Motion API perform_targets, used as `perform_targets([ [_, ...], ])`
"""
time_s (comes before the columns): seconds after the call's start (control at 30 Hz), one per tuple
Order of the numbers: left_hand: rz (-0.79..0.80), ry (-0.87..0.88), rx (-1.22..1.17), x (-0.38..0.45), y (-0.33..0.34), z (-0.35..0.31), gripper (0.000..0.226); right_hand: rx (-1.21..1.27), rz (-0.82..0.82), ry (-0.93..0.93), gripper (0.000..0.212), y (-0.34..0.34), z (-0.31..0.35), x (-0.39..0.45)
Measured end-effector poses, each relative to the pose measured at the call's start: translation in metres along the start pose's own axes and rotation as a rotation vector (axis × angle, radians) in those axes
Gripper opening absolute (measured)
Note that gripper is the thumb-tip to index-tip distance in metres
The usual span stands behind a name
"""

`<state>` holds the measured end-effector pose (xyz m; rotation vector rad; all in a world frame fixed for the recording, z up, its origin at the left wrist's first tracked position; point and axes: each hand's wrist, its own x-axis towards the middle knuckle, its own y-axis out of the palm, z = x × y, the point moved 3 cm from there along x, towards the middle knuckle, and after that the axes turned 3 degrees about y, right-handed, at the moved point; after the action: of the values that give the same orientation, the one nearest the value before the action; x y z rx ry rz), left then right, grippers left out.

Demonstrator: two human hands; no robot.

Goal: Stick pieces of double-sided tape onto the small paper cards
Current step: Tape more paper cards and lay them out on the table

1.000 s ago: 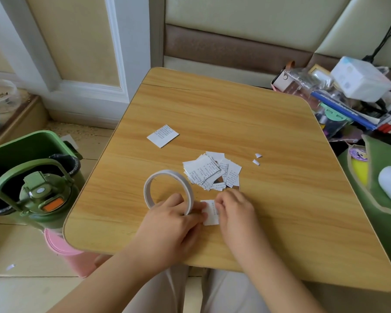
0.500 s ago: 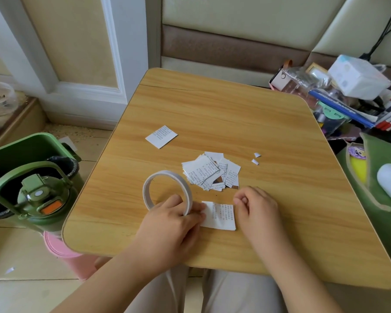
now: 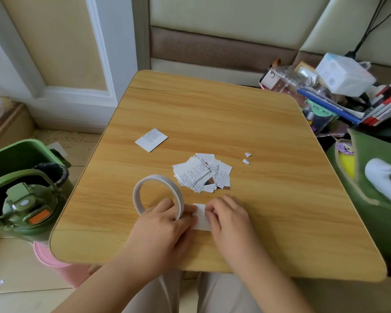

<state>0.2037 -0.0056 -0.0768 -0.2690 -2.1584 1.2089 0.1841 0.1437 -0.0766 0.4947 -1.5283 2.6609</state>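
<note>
The wooden surface (image 3: 212, 123) carries all the work items. At its near edge the tape roll (image 3: 157, 195) stands on edge; the left hand (image 3: 165, 224) grips its near side, fingers curled round the band. A loose pile of printed cards (image 3: 201, 172) lies just beyond the hands, and one single card (image 3: 151, 140) sits apart, further off to the left. Two small paper scraps (image 3: 247, 158) lie right of the pile.

Between the hands lies the card in work (image 3: 201, 216), blank face up. Half a second ago the right hand (image 3: 229, 219) rested clear to its right; it has now moved back over the card, fingertips pressed down on it. This suggests the tape end is being laid and rubbed onto this card; tearing off remains to be done.
</note>
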Motion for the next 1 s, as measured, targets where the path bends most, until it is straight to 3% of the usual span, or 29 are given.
perform_targets([
  [0.13,0.003,0.005,0.012,-0.001,-0.001,-0.001,0.026,0.081,-0.036,0.026,0.008,0.007,-0.004,-0.005],
  [0.37,0.03,-0.06,0.015,0.001,-0.005,0.0,0.027,0.0,-0.027,0.083,0.019,-0.014,-0.024,0.005],
  [0.5,0.039,-0.209,0.103,-0.007,-0.02,0.023,0.031,0.111,-0.077,0.14,0.014,-0.02,-0.026,0.001],
  [0.6,0.062,-0.409,0.242,-0.008,-0.041,0.052,0.029,0.165,-0.021,0.161,0.029,-0.017,-0.022,-0.002],
  [0.7,0.044,-0.593,0.297,0.003,-0.055,0.076,0.026,0.195,0.024,0.16,0.029,-0.013,-0.014,-0.001],
  [0.9,0.08,-0.611,0.187,0.026,-0.052,0.087,0.039,0.216,0.032,0.149,0.026,-0.007,-0.001,0.008],
  [1.0,0.022,-0.63,0.118,0.029,-0.054,0.086,0.042,0.144,0.026,0.109,0.026,-0.008,0.001,0.018],
])
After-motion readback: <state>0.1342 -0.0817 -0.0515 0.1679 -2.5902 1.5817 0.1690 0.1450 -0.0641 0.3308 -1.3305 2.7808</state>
